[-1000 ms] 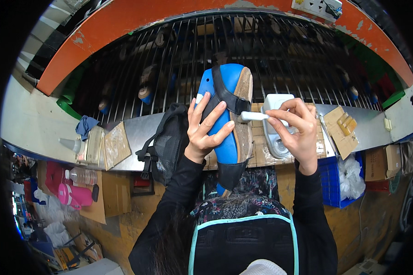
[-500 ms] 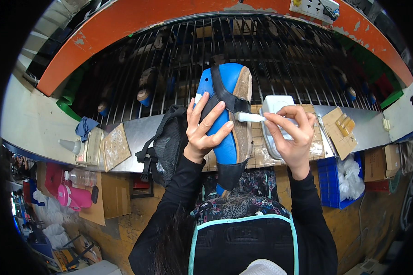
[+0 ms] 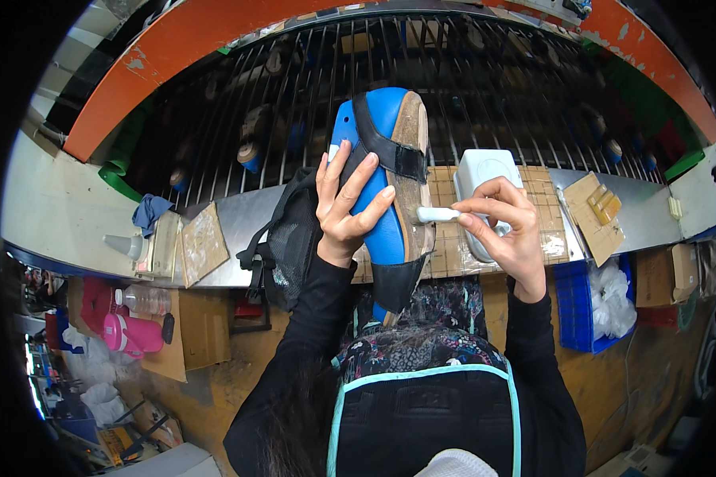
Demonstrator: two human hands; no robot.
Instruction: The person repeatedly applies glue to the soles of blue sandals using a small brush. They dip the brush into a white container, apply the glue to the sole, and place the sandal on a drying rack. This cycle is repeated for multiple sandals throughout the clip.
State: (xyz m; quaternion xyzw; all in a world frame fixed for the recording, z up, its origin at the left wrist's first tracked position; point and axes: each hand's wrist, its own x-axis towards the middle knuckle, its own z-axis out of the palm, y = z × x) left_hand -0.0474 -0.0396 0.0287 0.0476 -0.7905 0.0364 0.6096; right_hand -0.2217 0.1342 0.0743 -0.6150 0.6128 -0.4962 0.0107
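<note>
A blue shoe last [image 3: 388, 230] stands tilted over the bench edge, with black straps [image 3: 399, 165] and a tan insole [image 3: 410, 127] on its right side. My left hand [image 3: 344, 208] grips the last from its left, fingers spread across the blue side and the thumb's side hidden. Between the fingertips of my right hand [image 3: 507, 230] is a white-handled brush [image 3: 437, 215], whose tip touches the insole's edge between two straps. Partly behind that hand sits a white plastic container [image 3: 487, 165].
Beyond the bench lies a rack of metal bars [image 3: 326, 71] with other lasts on it. A black mesh bag [image 3: 290, 250] is left of my left hand. Cardboard with yellowish blocks [image 3: 603, 208] lies at right, above a blue crate [image 3: 574, 306] of plastic bags.
The brush has moved down along the insole's edge, from beside the middle strap to below it. The last has shifted slightly up and left with my left hand.
</note>
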